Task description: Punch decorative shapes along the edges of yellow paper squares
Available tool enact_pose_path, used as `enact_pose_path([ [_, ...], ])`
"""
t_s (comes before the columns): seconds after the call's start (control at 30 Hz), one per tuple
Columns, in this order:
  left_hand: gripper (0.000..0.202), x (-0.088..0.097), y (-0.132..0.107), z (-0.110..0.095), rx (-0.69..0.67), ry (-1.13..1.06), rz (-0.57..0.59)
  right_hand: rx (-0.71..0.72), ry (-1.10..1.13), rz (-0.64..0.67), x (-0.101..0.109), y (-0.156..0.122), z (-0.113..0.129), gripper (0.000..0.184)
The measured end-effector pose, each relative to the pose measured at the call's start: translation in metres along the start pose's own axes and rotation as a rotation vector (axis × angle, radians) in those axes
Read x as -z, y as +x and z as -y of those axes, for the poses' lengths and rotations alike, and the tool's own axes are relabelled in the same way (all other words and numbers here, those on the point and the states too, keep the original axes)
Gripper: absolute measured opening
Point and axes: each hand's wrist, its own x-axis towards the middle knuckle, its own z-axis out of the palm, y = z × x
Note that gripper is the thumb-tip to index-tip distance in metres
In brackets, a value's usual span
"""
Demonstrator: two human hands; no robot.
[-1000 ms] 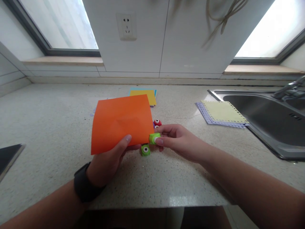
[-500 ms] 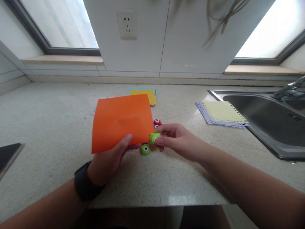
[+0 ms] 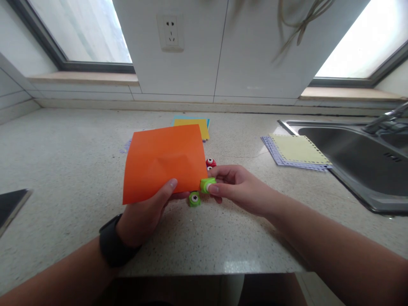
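Observation:
My left hand (image 3: 153, 210) pinches the lower edge of an orange sheet of paper (image 3: 162, 163), thumb on top and fingers beneath. A green craft punch (image 3: 208, 185) sits at the sheet's lower right corner, held between the thumb and fingers of my right hand (image 3: 234, 182). Just below the sheet, another green punch (image 3: 194, 199) with a flower mark rests on the counter. A red punch (image 3: 211, 162) shows behind my right fingers, with a further one partly hidden there. The paper covers whatever lies under it.
Yellow and blue paper (image 3: 191, 122) lies towards the wall. On the right, a stack of pale yellow and lilac sheets with punched edges (image 3: 298, 151) touches the rim of the steel sink (image 3: 353, 161). Lilac scraps (image 3: 126, 147) lie left of the orange sheet. A dark panel (image 3: 12, 206) sits far left.
Both hands keep their grip. The orange sheet and the green punch have shifted very slightly to the right.

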Motion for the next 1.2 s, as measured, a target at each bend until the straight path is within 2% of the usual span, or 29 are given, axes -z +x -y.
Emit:
enact_pose_path([
  [0.2, 0.018, 0.004, 0.000, 0.004, -0.179, 0.245, 0.025, -0.001, 0.097, 0.035, -0.003, 0.001, -0.001, 0.025],
  [0.4, 0.020, 0.005, -0.001, 0.009, -0.328, 0.348, 0.038, 0.003, 0.147, 0.018, -0.006, 0.001, -0.001, 0.025],
  [0.7, 0.017, 0.006, -0.001, 0.014, -0.337, 0.348, 0.011, -0.002, 0.149, 0.035, -0.006, 0.001, -0.005, 0.024],
  [0.97, 0.016, 0.006, -0.001, 0.015, -0.252, 0.318, -0.011, 0.009, 0.154, 0.055, -0.006, 0.002, -0.007, 0.023],
  [1.07, 0.017, 0.007, -0.002, 0.016, -0.213, 0.304, 0.031, 0.015, 0.156, 0.057, -0.007, 0.002, -0.007, 0.022],
  [1.2, 0.018, 0.007, -0.001, 0.015, -0.258, 0.368, 0.015, 0.028, 0.169, 0.058, -0.008, 0.001, -0.007, 0.020],
])
